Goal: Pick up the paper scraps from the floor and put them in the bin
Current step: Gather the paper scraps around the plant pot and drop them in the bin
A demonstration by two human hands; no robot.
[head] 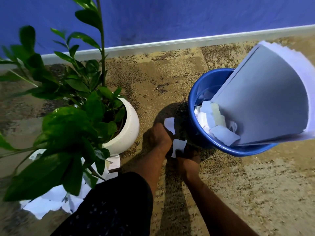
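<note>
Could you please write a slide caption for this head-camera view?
Left hand and right hand grip white paper scraps beside the blue bin, more lying by the potted plant.

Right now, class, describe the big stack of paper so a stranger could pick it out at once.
Find the blue wall; on the speckled floor below it, at the right, stands a round blue bin. A stack of large sheets leans out of it. Unlike the small torn scraps beside it in the bin, these sheets are whole.

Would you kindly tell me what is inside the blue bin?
Torn paper scraps and a big sheaf of sheets leaning over the bin rim; the bottom is covered.
</note>
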